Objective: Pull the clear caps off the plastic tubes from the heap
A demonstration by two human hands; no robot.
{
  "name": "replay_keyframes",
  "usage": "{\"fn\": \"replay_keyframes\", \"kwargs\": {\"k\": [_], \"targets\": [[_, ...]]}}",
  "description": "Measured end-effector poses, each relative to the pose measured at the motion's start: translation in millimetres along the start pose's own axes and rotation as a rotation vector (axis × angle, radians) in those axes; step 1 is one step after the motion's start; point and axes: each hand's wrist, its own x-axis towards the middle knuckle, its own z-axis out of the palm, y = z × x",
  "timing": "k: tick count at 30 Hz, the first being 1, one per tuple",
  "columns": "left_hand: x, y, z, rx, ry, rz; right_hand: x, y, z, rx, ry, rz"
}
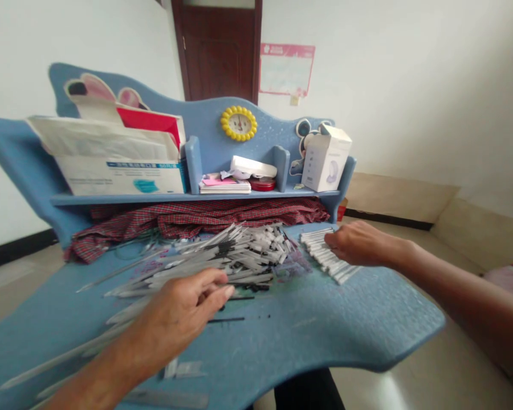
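Note:
My left hand (192,299) hovers at the near edge of a loose heap of slim, pen-like white and clear sticks (248,250), some with black parts. Its thumb and forefinger are drawn close together; whatever they hold, if anything, is hidden. To the right of the heap lies a neat row of similar slim sticks (333,265), side by side. Over the far right part of that row is my right hand (353,244), its fingers closed and pointing down; what is in them does not show. Two thin black rods (231,319) lie just beyond my left fingertips.
A blue desk (308,336) with a curved front edge carries everything. Along its back, a red checked cloth (205,215) lies beneath a shelf holding a mask box (123,176), notebooks (224,187) and a white box (327,159). Long clear sleeves (60,359) lie at the left.

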Motion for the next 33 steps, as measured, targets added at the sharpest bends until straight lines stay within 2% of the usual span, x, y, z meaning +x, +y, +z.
{"fn": "replay_keyframes", "kwargs": {"k": [3, 7, 14, 20, 23, 27, 30, 33], "targets": [[0.8, 2.7, -4.7, 0.098, -0.165, -0.008, -16.6, 4.7, 32.5, -0.104, -0.146, -0.023], [1.9, 4.2, -10.3, 0.165, -0.200, 0.005, -27.3, 2.4, 57.6, -0.110, -0.162, -0.066], [1.3, 9.3, -18.1, 0.238, -0.293, 0.014, -28.8, 7.0, 69.8, -0.059, -0.127, -0.059], [-1.4, 4.5, -23.1, 0.238, -0.324, -0.001, -30.8, 8.4, 74.9, 0.018, -0.111, -0.067], [-4.9, 3.1, -26.7, 0.242, -0.306, 0.023, -37.6, 11.8, 85.1, 0.084, -0.056, -0.069], [-9.1, 2.9, -34.3, 0.280, -0.384, 0.014, -43.3, 15.8, 100.2, 0.132, 0.009, -0.039], [-10.9, 1.1, -38.5, 0.307, -0.428, 0.019, -40.9, 0.1, 90.9, 0.214, 0.065, -0.108], [-11.5, -1.5, -38.8, 0.325, -0.444, 0.025, -32.8, -37.5, 60.9, 0.285, 0.121, -0.214]]}}
